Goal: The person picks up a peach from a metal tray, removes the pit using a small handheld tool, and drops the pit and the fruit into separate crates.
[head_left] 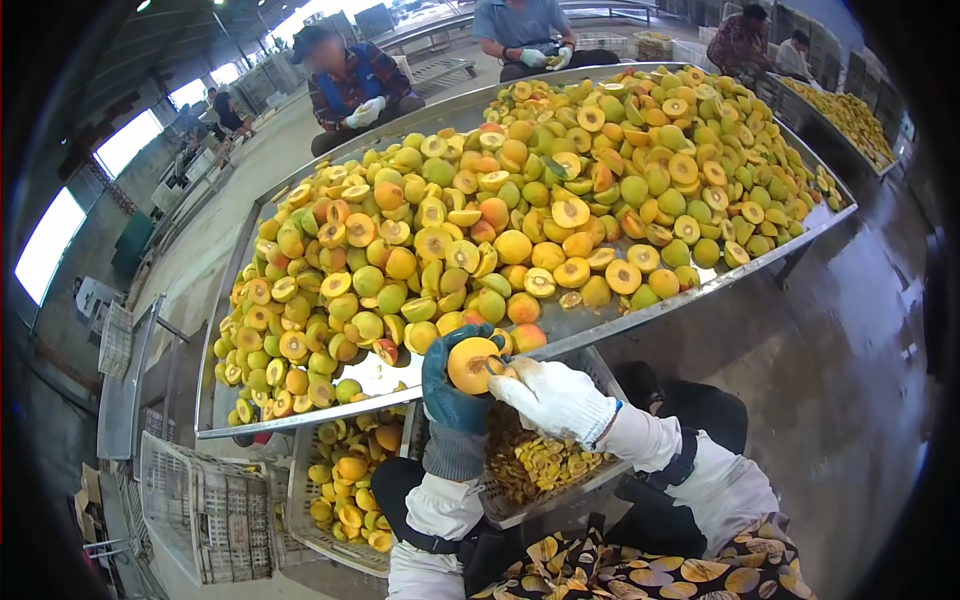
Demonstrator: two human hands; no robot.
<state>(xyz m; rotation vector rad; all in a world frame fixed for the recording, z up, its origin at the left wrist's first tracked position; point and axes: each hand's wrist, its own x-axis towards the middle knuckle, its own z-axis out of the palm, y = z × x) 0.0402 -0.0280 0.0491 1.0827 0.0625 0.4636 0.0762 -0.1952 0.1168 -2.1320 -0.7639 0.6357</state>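
My left hand [453, 385], in a dark teal glove, holds a halved yellow-orange fruit [468, 366] with its cut face and brown pit turned up. My right hand [555, 398], in a white knit glove, is closed at the right edge of that half; a small tool seems to be in its fingers, mostly hidden. Both hands are over the near edge of a metal table [625, 322] heaped with halved fruit [512, 247]. Below them stands a crate [510, 518] with brown bits and yellow pieces.
Left of my legs, a crate [300, 470] holds fruit halves. Stacked empty crates [195, 510] stand farther left. Across the table sit a person in a plaid shirt [345, 90] and a person in a blue shirt [520, 30]. Another heaped table [850, 120] is at the right.
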